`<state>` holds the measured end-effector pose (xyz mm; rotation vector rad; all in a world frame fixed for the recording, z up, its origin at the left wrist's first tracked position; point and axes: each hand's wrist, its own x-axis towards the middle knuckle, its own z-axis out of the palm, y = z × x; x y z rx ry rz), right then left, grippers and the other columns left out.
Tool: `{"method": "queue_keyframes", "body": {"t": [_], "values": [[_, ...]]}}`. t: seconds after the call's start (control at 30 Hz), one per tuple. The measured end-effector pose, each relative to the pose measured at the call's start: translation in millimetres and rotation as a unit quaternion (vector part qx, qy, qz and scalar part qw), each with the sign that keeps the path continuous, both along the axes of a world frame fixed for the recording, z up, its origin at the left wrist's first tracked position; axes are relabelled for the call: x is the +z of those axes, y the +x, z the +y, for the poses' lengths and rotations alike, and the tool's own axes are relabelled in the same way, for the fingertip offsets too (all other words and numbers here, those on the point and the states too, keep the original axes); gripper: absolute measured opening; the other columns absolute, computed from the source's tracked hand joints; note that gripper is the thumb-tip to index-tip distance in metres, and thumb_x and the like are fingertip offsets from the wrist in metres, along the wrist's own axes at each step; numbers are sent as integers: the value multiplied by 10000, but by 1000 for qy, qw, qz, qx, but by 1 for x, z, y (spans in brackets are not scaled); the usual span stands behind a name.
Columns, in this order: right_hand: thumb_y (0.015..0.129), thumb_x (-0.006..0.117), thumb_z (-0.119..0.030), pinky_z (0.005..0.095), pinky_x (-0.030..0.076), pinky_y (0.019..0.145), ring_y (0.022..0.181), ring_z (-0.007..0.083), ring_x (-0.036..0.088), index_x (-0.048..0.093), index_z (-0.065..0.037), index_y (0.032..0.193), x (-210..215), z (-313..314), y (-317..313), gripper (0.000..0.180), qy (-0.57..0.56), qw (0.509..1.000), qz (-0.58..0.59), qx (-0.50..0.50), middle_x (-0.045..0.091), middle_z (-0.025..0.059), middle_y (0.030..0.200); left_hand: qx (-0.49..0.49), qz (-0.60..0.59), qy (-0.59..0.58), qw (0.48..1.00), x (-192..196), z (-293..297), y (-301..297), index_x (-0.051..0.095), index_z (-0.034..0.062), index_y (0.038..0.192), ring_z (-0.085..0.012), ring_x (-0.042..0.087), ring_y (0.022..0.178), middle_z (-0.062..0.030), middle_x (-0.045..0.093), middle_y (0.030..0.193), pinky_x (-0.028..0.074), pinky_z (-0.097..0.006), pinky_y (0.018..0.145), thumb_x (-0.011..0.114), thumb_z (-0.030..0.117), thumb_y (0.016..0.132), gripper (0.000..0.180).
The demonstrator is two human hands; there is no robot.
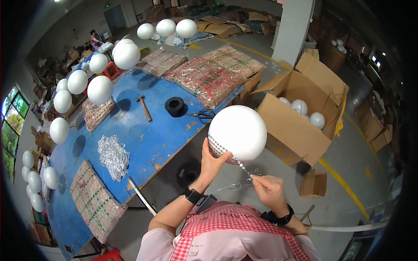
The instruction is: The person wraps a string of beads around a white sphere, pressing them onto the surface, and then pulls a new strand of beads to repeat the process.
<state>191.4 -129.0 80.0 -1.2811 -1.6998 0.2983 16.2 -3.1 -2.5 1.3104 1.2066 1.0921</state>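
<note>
- White and smooth, the foam ball [238,132] sits just right of the picture's middle, held up over the bare concrete floor [348,152] beyond the table edge.
- Its lower left, at about 7 o'clock on the ball, carries a band of small pearl-like beads and red-and-silver dots; the remaining surface is plain.
- Left hand [212,164] cups the ball from below at 7 o'clock, thumb and fingers spread against the beaded patch and pressing it.
- A bead string [242,165] runs from the ball's underside toward 5 o'clock, down to the right hand [271,190].
- Right hand's fingers are pinched closed on the end of that string, with a thin wire-like tangle just beside them.
- Both wrists wear black bands; a red-checked apron shows at 6 o'clock.
- At 10 o'clock of the ball lies the blue table [148,139], with scissors [203,115], a black roll [175,106] and a hammer [144,107] on it.
- At 3 o'clock of the ball stands an open cardboard box [291,130] holding finished glittery balls.
- More plain white balls [100,89] stand in a row along the table's far side.
</note>
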Motion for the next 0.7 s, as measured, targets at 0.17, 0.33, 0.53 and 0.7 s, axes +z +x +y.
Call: {"method": "queue_keyframes", "body": {"t": [0.17, 0.33, 0.53, 0.7], "values": [[736, 693, -22, 275, 451, 499, 536, 187, 598, 692, -11, 841, -3, 0, 6, 106, -6, 997, -59, -41, 651, 89, 669, -3, -37, -10, 999, 3, -2, 1, 105, -59, 1425, -336, 384, 1274, -284, 312, 1390, 359, -389, 1030, 774, 398, 704, 1084], [722, 707, -36, 283, 425, 480, 507, 187, 557, 699, -44, 834, -23, 7, 3, 113, -29, 993, 62, -95, 651, 66, 673, -16, -48, -47, 998, 8, -1, -3, 83, -5, 1439, -326, 389, 1257, -245, 282, 1406, 406, -397, 986, 718, 297, 792, 955], [729, 703, -47, 277, 418, 482, 528, 187, 548, 692, -63, 843, -31, 12, 4, 115, 18, 992, -45, -115, 640, 48, 668, -13, -80, -71, 994, 7, 1, -5, 121, 25, 1440, -312, 398, 1245, -243, 285, 1405, 414, -386, 972, 697, 306, 815, 895], [773, 666, -60, 277, 417, 475, 510, 189, 527, 665, -66, 907, -43, 15, 5, 133, -5, 983, -127, -132, 612, 48, 637, -5, -112, -83, 990, 10, 1, -6, 153, 20, 1432, -310, 399, 1244, -237, 297, 1398, 409, -395, 974, 688, 314, 823, 862]]}}
